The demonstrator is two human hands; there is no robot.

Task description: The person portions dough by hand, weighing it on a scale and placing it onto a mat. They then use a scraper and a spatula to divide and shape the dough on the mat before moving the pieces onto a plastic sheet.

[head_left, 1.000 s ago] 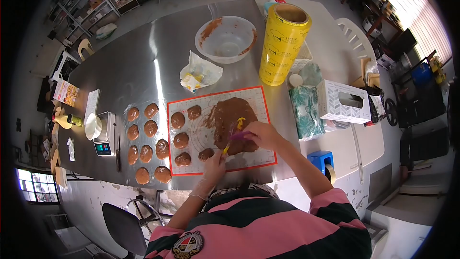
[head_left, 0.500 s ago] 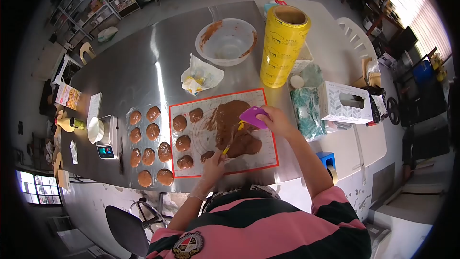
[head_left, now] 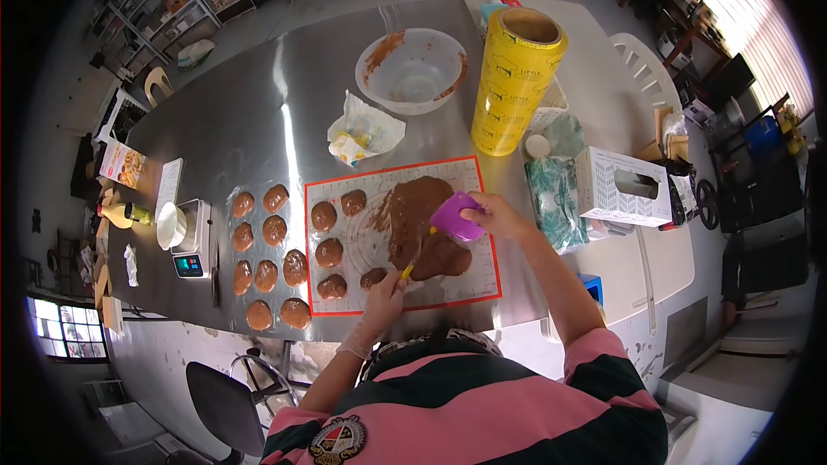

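Observation:
My right hand (head_left: 489,213) grips a purple dough scraper (head_left: 455,217), its fingers closed on the upper edge. The scraper tilts over a spread of brown dough (head_left: 418,207) on a red-edged baking mat (head_left: 405,300). In my left hand (head_left: 384,300), which looks gloved, is a slim tool with a yellow handle (head_left: 406,272). Its narrow shaft points up toward the scraper, and a bit of yellow shows where the two meet; the tool's tip is hard to make out. Beside that hand lies a small dough piece (head_left: 373,277). Several flattened brown dough rounds (head_left: 329,251) line the mat's left side.
More dough rounds (head_left: 274,231) lie on plastic at the left, near a digital scale (head_left: 191,260) and a white bowl (head_left: 171,226). Behind the mat are crumpled paper (head_left: 375,133), a smeared bowl (head_left: 412,77) and a tall yellow wrap roll (head_left: 515,86). A white box (head_left: 620,185) stands right.
The purple scraper has turned and dropped slightly, showing more of its face over the dough. My left hand stays nearly in place with the yellow-handled tool. The camera view has shifted a little.

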